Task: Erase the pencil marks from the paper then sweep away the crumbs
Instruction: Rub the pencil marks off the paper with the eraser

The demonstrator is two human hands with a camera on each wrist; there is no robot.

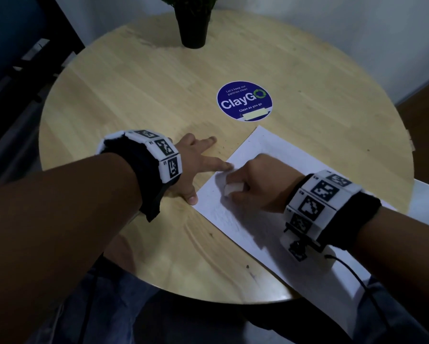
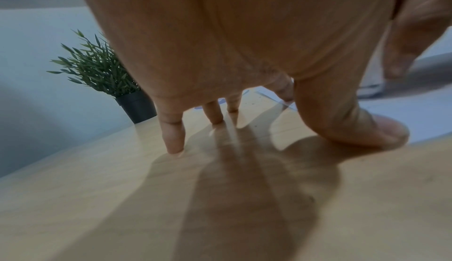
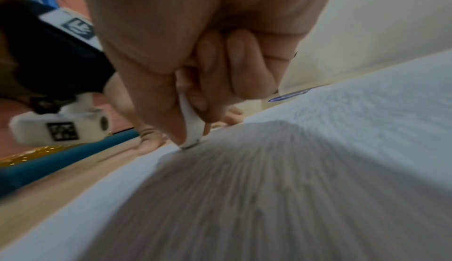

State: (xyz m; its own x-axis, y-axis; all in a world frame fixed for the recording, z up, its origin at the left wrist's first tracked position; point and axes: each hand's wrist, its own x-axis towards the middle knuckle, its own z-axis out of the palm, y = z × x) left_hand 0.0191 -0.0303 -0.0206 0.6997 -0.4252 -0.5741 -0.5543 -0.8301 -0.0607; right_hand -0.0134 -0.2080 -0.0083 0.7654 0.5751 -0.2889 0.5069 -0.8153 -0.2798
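A white sheet of paper (image 1: 270, 219) lies slantwise on the round wooden table (image 1: 134, 100), its near end hanging past the table's front edge. My right hand (image 1: 253, 187) grips a white eraser (image 1: 233, 189) and holds its tip against the paper near the sheet's left edge; the eraser (image 3: 192, 127) shows between thumb and fingers in the right wrist view. My left hand (image 1: 198, 165) lies spread flat on the table, index fingertip and thumb touching the paper's left edge. Its straight fingers (image 2: 171, 135) rest on the wood. Faint pencil marks show on the paper. Small dark crumbs (image 1: 247, 266) dot the table.
A black pot with a green plant (image 1: 193, 23) stands at the table's far edge. A round blue ClayGo sticker (image 1: 244, 101) lies flat beyond the paper's far corner. Dark furniture borders the table on the left.
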